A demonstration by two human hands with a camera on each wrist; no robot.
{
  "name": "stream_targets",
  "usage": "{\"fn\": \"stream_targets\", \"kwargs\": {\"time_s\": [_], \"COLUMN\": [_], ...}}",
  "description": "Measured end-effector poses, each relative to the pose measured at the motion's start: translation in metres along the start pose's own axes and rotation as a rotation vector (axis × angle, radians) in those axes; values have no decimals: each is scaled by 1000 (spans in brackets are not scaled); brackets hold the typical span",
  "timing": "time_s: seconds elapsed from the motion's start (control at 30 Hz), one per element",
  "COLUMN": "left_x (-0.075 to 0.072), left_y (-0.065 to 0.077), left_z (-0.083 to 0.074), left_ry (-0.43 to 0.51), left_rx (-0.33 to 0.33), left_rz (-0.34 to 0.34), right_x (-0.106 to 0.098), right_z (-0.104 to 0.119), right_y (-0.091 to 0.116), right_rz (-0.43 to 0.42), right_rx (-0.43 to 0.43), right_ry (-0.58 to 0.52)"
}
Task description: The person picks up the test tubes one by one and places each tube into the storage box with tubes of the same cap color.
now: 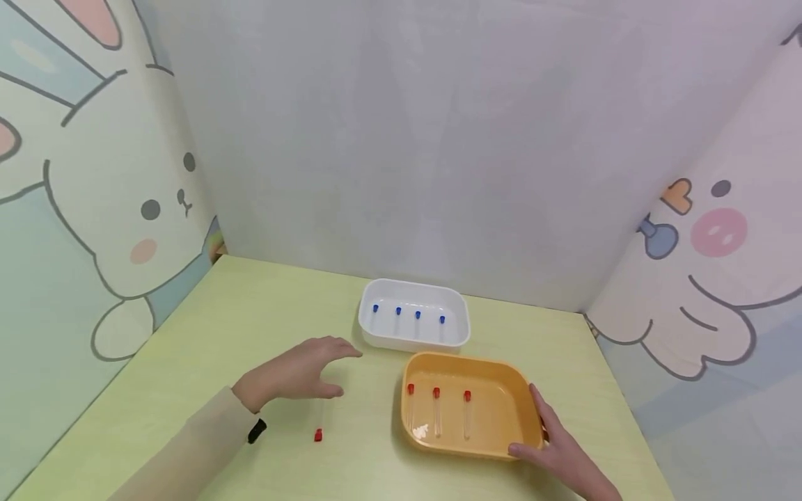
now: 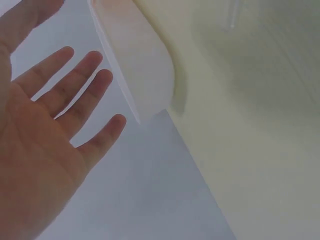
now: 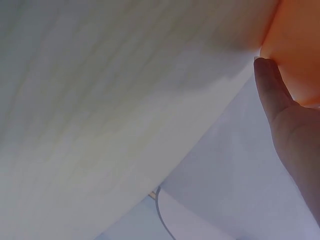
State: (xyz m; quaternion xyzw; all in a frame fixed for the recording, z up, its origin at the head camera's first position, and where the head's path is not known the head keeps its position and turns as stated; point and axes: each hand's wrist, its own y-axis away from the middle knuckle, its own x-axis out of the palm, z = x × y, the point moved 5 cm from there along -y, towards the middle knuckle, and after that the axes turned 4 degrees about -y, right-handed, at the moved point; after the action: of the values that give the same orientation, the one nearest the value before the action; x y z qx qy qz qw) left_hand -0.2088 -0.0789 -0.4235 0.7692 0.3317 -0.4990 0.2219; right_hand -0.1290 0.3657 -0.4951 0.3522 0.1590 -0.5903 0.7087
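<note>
My left hand (image 1: pixel 299 369) hovers over the table with its fingers spread and nothing in them. The left wrist view shows the same bare palm (image 2: pixel 40 140). Below this hand lies a clear tube with a red cap (image 1: pixel 318 435), partly hidden by the hand. My right hand (image 1: pixel 560 445) grips the right end of an orange tray (image 1: pixel 466 454), thumb over the rim and fingers along the outer wall. In the right wrist view, fingers (image 3: pixel 272 90) lie against its side. Three red-capped tubes, one of them the middle tube (image 1: pixel 436 410), lie side by side inside.
Behind the orange tray stands a white tray (image 1: pixel 413 344) with several blue-capped tubes (image 1: pixel 398 313). A small black object (image 1: pixel 257 431) shows beside my left sleeve. The light table (image 1: pixel 269 299) ends at a pale curtain (image 1: pixel 376 139), with cartoon-printed cloth at both sides.
</note>
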Motion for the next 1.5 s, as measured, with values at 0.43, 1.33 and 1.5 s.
{"fn": "stream_targets", "kwargs": {"time_s": [0.43, 1.33, 1.5], "left_x": [35, 62, 63], "left_y": [19, 8, 2], "left_z": [17, 28, 30], "left_ry": [-19, 151, 139], "left_rx": [47, 14, -65], "left_rz": [143, 68, 11], "right_x": [0, 0, 0], "right_z": [2, 2, 1], "right_y": [2, 2, 1], "right_rz": [2, -4, -8], "right_rx": [-11, -17, -15], "right_ry": [-5, -2, -3]}}
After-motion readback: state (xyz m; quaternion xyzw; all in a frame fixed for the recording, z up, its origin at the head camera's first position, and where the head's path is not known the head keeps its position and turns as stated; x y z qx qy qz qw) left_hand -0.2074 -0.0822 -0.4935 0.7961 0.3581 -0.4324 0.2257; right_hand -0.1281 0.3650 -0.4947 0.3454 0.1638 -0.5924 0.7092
